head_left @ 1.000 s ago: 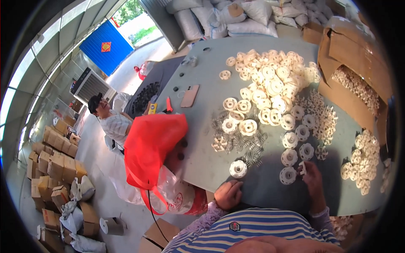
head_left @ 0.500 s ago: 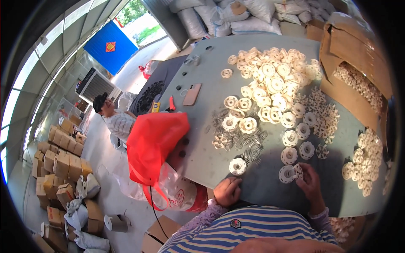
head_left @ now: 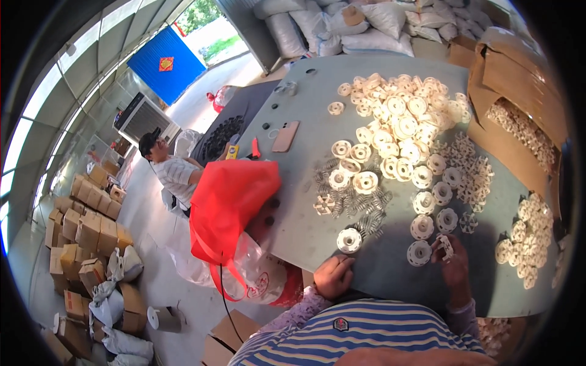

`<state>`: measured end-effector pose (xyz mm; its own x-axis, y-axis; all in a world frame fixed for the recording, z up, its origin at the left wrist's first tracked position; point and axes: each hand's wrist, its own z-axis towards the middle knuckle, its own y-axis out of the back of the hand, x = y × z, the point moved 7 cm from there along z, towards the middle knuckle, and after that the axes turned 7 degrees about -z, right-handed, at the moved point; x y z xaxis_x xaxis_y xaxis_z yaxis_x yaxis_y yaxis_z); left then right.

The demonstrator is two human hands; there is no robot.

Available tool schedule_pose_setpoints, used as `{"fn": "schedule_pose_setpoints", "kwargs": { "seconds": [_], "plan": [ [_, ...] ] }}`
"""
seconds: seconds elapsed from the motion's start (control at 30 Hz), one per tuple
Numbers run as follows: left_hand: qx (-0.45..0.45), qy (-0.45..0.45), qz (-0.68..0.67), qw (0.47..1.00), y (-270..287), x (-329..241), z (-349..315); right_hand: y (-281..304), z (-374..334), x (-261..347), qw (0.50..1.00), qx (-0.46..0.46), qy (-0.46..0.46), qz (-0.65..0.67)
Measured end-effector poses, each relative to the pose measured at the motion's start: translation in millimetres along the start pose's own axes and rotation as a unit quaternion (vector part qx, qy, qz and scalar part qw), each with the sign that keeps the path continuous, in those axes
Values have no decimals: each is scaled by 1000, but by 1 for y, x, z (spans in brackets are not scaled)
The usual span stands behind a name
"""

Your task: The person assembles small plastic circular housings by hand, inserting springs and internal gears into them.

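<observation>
My right hand (head_left: 454, 273) pinches a small cream plastic toothed piece (head_left: 445, 249) between thumb and fingers, just right of a flat white notched ring (head_left: 419, 253). Similar rings run up the table in two short rows above it. My left hand (head_left: 334, 276) is curled at the table's near edge; anything inside its fingers is hidden. Just beyond its knuckles lies a round white part with a central hub (head_left: 349, 240). Grey coil springs (head_left: 369, 213) are heaped past that, with a spoked cream piece (head_left: 323, 205) on their left.
A big pile of cream round parts (head_left: 406, 116) covers the far middle of the grey table (head_left: 293, 213). Toothed pieces (head_left: 470, 165) lie right of it, and another heap (head_left: 526, 238) at the right edge. A red bag (head_left: 232, 201) hangs at left; a co-worker (head_left: 171, 174) sits beyond.
My right hand has drawn the toothed piece slightly right, off the nearest notched ring, and tilted it. My left hand stays curled in place. The whole view has shifted a little.
</observation>
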<state>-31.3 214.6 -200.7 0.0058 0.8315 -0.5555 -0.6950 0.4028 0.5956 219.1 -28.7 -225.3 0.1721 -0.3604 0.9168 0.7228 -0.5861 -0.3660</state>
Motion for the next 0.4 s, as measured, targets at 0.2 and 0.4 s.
{"fn": "schedule_pose_setpoints", "kwargs": {
  "seconds": [0.2, 0.4],
  "plan": [
    [-7, -14, -3, 1000, 2, -1, 4, 12, 4, -10, 999, -35, -31, 26],
    [2, -10, 4, 1000, 3, -1, 3, 15, 4, -14, 989, -51, -59, -125]
  ]
}}
